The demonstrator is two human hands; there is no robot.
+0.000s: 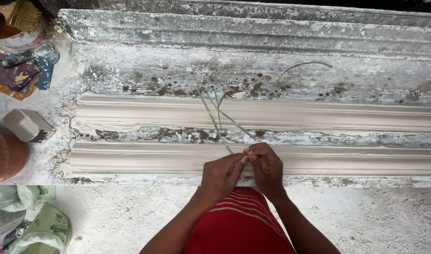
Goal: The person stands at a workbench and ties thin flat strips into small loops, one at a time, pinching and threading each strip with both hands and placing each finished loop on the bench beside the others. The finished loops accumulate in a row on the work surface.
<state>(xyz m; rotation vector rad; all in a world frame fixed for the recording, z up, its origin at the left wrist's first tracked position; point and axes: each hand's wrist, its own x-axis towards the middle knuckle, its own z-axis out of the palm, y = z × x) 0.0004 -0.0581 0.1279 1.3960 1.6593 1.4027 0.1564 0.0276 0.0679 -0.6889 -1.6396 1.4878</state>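
Two bare hands meet just above the near edge of the long moulding bench [131,70], over the person's red striped garment [239,226]. Both the left hand [221,175] and the right hand [267,167] have their fingers curled nearly closed, and their fingertips come together at one spot, where they pinch the near ends of some thin pale fibre strands [215,117]. From this pinch the strands go away from the person in a narrow fan, across the nearest wet plaster strip [131,160], over a rough, stained ridge, then across the second plaster strip [319,115], which runs parallel to the first along the length of the bench. The far ends of the strands lie on the flat, spotted part of the bench, and one strand bends in a curve toward the right. Beyond it the bench rises in long grooved steps, all crusted with white. At the left end of the bench, on the dusty floor, a small grey block [26,124] lies beside a reddish-brown pot [3,157] that is cut by the picture edge. Nearer, in the bottom left corner, are crumpled pale green bags [41,230]. In the far left corner lies a coloured cloth [18,75] with purple, blue and orange patches
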